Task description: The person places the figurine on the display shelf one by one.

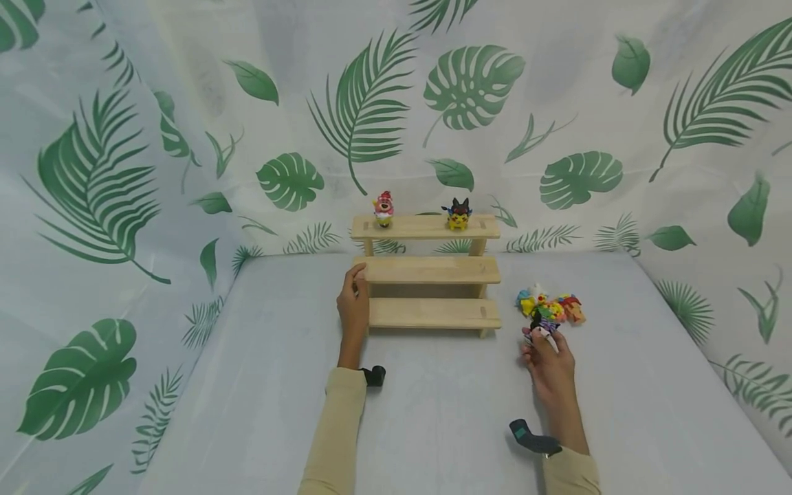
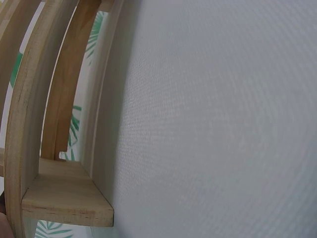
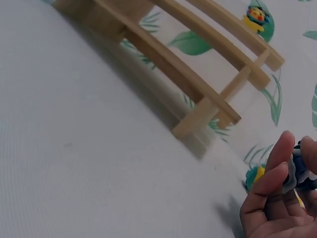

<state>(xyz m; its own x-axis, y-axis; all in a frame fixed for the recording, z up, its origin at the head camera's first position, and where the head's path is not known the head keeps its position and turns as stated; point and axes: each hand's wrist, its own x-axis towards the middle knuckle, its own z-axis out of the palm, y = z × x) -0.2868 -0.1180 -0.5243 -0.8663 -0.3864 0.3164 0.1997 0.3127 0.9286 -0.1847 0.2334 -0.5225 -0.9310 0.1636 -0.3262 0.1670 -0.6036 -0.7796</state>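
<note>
A three-tier wooden shelf [image 1: 433, 271] stands on a pale surface [image 1: 433, 405]. To the shelf's right, a person's right hand [image 1: 552, 364] has a small dark-and-white figurine [image 1: 540, 332] pinched in its grip, near a cluster of colourful figurines [image 1: 553, 311]. The left hand [image 1: 353, 306] touches the shelf's left end; whether its grip clasps is unclear. A pink figure [image 1: 383, 209] and yellow figure [image 1: 458, 216] top the shelf.
</note>
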